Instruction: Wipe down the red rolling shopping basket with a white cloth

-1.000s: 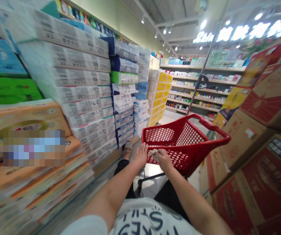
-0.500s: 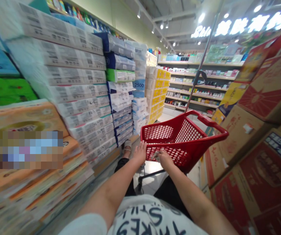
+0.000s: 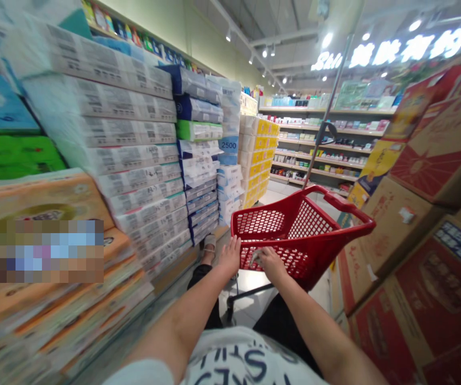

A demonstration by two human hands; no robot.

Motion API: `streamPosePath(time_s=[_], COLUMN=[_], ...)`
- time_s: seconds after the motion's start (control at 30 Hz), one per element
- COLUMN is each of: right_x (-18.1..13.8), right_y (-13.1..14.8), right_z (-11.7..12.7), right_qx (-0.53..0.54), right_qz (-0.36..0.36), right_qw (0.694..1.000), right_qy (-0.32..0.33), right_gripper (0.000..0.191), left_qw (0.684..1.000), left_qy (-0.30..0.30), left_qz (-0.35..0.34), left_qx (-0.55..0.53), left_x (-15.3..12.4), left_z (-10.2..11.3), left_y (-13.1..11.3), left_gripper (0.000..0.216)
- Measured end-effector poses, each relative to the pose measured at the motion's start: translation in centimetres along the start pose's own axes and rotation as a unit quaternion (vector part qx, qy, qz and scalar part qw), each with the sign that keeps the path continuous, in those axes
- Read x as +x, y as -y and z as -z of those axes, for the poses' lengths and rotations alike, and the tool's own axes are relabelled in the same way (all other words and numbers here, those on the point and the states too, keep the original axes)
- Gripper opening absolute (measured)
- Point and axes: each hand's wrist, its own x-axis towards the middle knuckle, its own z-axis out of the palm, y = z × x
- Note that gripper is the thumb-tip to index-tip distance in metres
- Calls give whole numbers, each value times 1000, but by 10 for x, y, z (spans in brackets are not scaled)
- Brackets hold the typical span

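Note:
A red plastic shopping cart with lattice sides stands right in front of me, its handle at the far right end. My left hand rests against the cart's near left corner, fingers stretched out flat. Against the lattice of the near side, my right hand is closed on a small, crumpled greyish cloth. The cloth lies between my fingers and the cart. Its underside is hidden.
Tall stacks of wrapped tissue packs line the left, with orange packs nearest. Cardboard cartons are piled close on the right. A slanting metal pole rises behind the cart, before stocked shelves.
The view has tilted slightly, so the stacks and shelves sit a little lower. My right hand and the cloth have shifted slightly on the lattice. My left hand stays at the cart's corner.

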Motion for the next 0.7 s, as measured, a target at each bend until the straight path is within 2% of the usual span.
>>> streamPosePath(time_s=[0.07, 0.13, 0.3, 0.5, 0.63, 0.7], right_x=[4, 7, 4, 8, 5, 4], right_y=[1, 2, 5, 6, 6, 6], right_z=[3, 6, 2, 5, 0, -3], right_qx=[-1, -7, -14, -14, -16, -7], right_qz=[20, 29, 3, 34, -4, -17], right_qw=[999, 998, 1000, 997, 1000, 1000], right_qy=[-44, -59, 4, -68, -8, 0], right_gripper=[25, 27, 22, 20, 23, 25], left_qw=[1000, 1000, 1000, 1000, 1000, 1000], left_qy=[-2, 1, 8, 7, 8, 10], left_qz=[1, 3, -3, 1, 0, -1], left_qx=[-3, -10, -9, -6, -9, -12], left_x=[0, 0, -2, -2, -2, -2], left_z=[-1, 1, 3, 3, 3, 2], left_y=[0, -1, -1, -1, -1, -1], left_gripper=[66, 66, 67, 66, 64, 64])
